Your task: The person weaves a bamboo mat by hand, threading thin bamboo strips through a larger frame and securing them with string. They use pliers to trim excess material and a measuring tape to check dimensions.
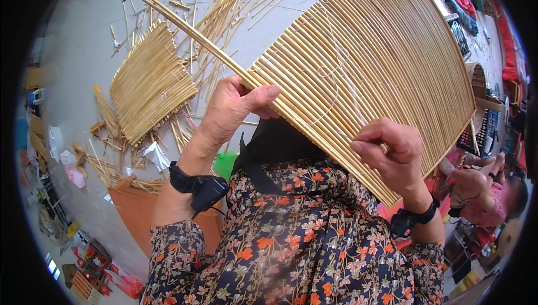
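A wide mat of straw-coloured reeds point(358, 64), stitched side by side, slants across my lap. My left hand point(238, 103) is closed on its near left edge, thumb on top, with two long loose reeds point(179, 23) sticking out past the mat to the upper left. Over the mat's right part, my right hand point(395, 151) is curled in a pinch. Thin white thread point(340, 69) lies looped on the reeds and runs down to these fingertips. Whether a needle is also between them is hidden.
A smaller reed mat point(154, 83) lies on the floor at the left, beside scattered loose reeds point(230, 2). An orange-brown stool or board point(131, 207) stands by my left arm. At the right, another person point(482, 193) sits near a wicker basket point(476, 81).
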Available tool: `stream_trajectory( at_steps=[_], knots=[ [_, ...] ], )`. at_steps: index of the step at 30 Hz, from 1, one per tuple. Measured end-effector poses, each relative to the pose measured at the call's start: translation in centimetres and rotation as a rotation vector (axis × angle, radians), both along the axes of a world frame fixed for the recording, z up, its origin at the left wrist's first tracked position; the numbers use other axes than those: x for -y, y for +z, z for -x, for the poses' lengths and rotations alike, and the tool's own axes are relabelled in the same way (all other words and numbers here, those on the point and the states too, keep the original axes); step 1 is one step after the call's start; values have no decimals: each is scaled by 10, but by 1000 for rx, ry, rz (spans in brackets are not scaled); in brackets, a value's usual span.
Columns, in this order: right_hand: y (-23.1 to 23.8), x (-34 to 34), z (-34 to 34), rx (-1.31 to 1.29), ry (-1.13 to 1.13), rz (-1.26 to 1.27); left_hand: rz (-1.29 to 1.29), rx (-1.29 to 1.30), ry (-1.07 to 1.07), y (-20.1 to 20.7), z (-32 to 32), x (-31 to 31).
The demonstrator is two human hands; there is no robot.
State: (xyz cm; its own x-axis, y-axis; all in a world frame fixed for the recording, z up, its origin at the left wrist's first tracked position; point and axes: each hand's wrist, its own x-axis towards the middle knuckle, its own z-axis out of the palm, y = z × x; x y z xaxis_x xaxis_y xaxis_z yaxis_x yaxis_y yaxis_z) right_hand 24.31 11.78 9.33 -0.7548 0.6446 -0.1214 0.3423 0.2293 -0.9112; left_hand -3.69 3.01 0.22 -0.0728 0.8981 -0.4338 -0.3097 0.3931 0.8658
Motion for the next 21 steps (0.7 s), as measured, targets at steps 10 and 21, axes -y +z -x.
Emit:
stream_trajectory(
  at_steps=[10, 21],
  knots=[
    [-48, -2, 45, -57, 359, -689, 19, 53, 23, 7, -3, 3],
    [-46, 1, 41, -142, 527, -582, -7, 78, 11, 13, -4, 3]
  ],
)
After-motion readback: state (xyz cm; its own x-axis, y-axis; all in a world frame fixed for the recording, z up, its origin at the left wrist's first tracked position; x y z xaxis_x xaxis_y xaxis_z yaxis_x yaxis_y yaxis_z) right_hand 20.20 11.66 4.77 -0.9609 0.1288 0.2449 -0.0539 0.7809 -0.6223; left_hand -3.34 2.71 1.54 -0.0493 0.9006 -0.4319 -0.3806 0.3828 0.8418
